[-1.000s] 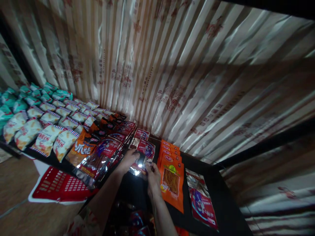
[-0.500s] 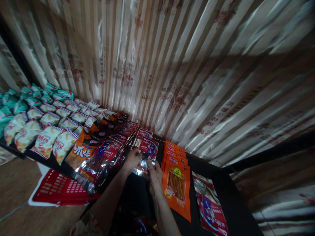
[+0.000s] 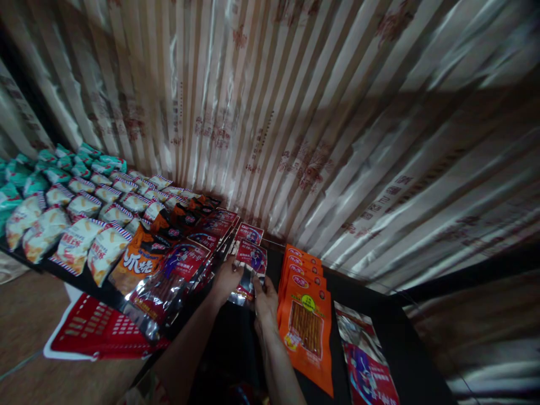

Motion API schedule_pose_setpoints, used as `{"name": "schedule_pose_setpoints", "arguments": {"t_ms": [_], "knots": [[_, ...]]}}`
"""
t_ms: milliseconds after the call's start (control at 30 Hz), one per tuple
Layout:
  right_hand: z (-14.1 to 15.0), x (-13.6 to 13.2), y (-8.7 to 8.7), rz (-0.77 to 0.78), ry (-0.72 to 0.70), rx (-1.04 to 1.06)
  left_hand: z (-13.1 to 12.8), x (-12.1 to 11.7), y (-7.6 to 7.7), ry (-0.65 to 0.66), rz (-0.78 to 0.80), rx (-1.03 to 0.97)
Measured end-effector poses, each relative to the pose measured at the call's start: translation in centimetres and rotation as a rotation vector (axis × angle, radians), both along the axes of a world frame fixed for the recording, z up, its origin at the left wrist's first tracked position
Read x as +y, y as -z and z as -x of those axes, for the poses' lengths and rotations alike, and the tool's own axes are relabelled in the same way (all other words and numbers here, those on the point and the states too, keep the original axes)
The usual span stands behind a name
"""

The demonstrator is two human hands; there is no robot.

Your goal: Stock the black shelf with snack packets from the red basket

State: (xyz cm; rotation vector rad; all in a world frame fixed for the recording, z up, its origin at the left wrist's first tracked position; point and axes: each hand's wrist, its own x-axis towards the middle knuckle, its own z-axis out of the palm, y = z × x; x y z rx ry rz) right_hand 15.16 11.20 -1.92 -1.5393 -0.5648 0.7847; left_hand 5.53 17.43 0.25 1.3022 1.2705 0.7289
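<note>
Both my hands hold one red snack packet (image 3: 250, 263) with a shiny clear lower part, low over a dark shelf (image 3: 236, 332). My left hand (image 3: 226, 277) grips its left edge, fingers curled. Fingers and thumb of my right hand (image 3: 265, 292) pinch its lower right edge. Another red packet (image 3: 248, 232) of the same kind lies just behind it. A stack of orange packets (image 3: 304, 292) lies right of my right hand.
Left of my hands lie rows of red, orange, white and teal snack bags (image 3: 80, 216). A red-and-silver packet (image 3: 367, 360) lies at the far right. A red plastic basket (image 3: 90, 332) sits on the floor below. Striped curtain fabric (image 3: 295, 112) hangs behind the shelf.
My hands have slid the red packet a little farther back toward the packet behind it. The view has shifted slightly.
</note>
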Motion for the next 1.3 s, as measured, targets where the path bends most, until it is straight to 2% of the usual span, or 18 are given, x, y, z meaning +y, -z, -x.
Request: {"name": "schedule_pose_setpoints", "arguments": {"t_ms": [100,200,333,533,1100,1300], "knots": [[0.0,0.5,0.0,0.031,-0.022,-0.032,0.2,0.0,-0.5,-0.025,-0.094,0.178],[-0.4,1.1,0.0,0.085,-0.033,-0.09,0.3,-0.2,-1.1,-0.023,-0.09,0.334],[-1.0,2.1,-0.1,0.151,-0.023,-0.229,0.3,-0.6,-1.5,-0.026,-0.211,0.458],[-1.2,3.3,-0.1,0.119,-0.052,-0.365,0.2,-1.0,-1.8,-0.029,-0.296,0.541],[-1.1,4.0,1.1,0.143,-0.057,-0.3,-0.2,-1.5,-1.7,-0.011,-0.409,0.677],[-1.0,4.6,0.4,0.16,-0.047,-0.371,-0.2,-1.5,-1.3,-0.032,-0.466,0.696]]}}
